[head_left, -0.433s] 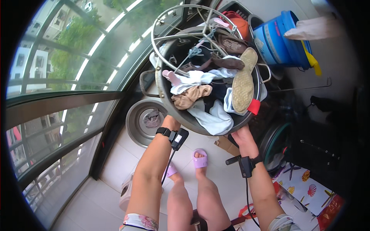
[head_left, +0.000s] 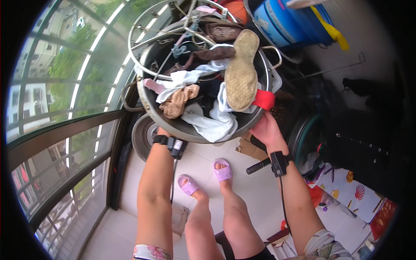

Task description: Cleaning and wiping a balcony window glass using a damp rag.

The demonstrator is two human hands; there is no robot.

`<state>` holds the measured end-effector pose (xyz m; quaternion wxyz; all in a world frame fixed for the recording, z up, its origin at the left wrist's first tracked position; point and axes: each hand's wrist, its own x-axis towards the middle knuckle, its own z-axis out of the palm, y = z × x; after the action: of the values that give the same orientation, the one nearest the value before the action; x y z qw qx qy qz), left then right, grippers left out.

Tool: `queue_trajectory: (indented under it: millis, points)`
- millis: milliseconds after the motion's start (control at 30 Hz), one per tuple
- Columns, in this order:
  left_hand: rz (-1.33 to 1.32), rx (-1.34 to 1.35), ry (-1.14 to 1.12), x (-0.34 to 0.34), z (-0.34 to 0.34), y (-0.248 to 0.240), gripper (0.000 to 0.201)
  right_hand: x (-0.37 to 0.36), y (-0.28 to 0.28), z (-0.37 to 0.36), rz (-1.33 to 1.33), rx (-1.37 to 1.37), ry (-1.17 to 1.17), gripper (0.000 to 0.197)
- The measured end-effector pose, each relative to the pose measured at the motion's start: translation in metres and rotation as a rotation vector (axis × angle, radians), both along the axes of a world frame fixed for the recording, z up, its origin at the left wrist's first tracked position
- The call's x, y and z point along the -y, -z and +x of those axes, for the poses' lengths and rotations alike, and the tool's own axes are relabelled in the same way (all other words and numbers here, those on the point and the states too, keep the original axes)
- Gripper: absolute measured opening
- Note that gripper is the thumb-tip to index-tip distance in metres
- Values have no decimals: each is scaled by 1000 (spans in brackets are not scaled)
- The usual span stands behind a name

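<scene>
A large grey metal pot (head_left: 180,131) is held up in front of me. Beneath its near left side is my left hand (head_left: 161,131), mostly hidden by the pot. My right hand (head_left: 268,132) grips the near right side, its fingertips out of sight. The pot holds white socks (head_left: 210,123), a bunched beige cloth (head_left: 177,104), dark brown cloth (head_left: 212,54) and a woven tan shoe insole (head_left: 242,69). A red strip (head_left: 263,100) hangs over the rim near my right hand. Across the far left rim leans a round metal drying hanger (head_left: 131,45) with clips.
A grey basin (head_left: 141,138) sits on the tiled floor, partly behind the pot. At the far right stands a blue bucket (head_left: 273,24) with a yellow strip (head_left: 333,32). Barred windows (head_left: 78,117) run along my left. Cardboard (head_left: 251,151) lies near the right hand.
The pot, with both hands on it, has shifted left and covers more of the basin. My view has shifted too, and both purple slippers now show fully.
</scene>
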<state>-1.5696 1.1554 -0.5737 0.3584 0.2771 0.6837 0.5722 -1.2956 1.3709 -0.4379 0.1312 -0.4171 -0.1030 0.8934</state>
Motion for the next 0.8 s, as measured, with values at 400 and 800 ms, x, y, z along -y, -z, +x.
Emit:
queue_trajectory:
  millis: [400, 800]
  points:
    - [134, 724, -224, -8, -52, -20, 41, -33, 39, -39, 601, -13, -61, 28]
    - [25, 719, -256, 8, -60, -22, 42, -60, 54, -40, 792, 36, -10, 29]
